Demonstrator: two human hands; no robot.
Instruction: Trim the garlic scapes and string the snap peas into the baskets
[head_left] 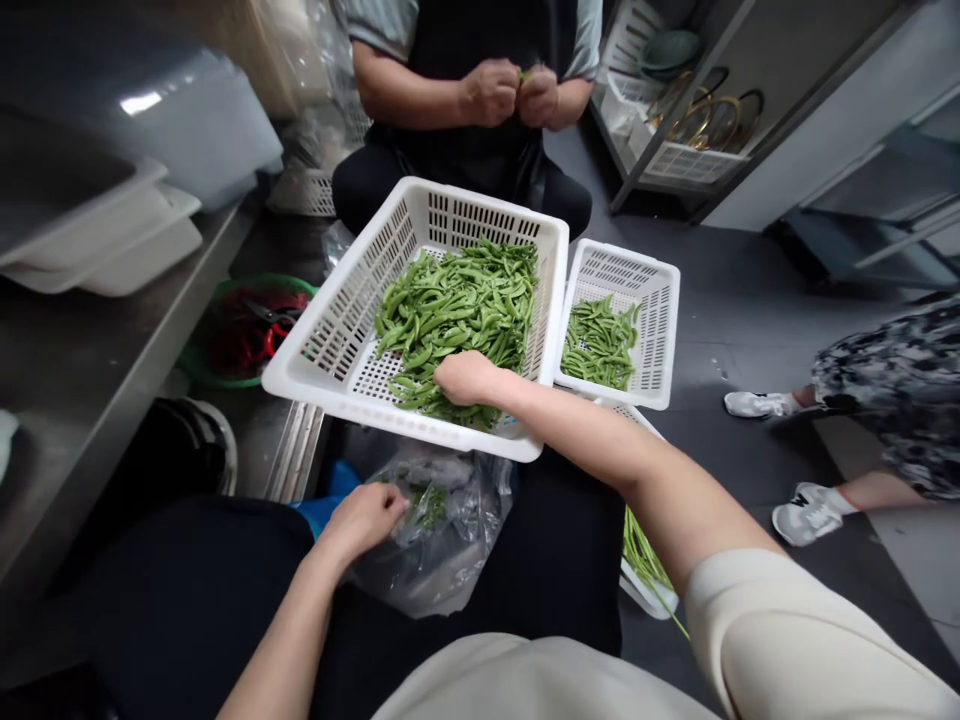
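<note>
Green basin [196,365]: seen left of the large basket [390,422]; red-handled scissors [274,338] contained in it.
Left hand [369,517]: held outside the large basket, on the wearer's side of its near rim; fingers loosely curled, thumb drawn in; whether anything is gripped cannot be told.
Plastic bag [450,575]: spread below the large basket's near rim, just beside the left hand; contact not made out; green bits [429,507] seen in it.
Green pods [457,300]: heaped inside the large basket, towards its right wall; laid in mixed directions, no single long axis found; located forward and right of the left hand, over the near rim; right hand is nearer, set among them.
Right hand [471,378]: lowered into the near part of the large basket; fingers curled down onto pods, tips hidden; grip cannot be told.
Co-worker's hands [489,92]: held close together beyond the large basket's far rim; small green piece seen between.
Small basket [611,393]: placed just right of the large basket; fewer pods contained.
</note>
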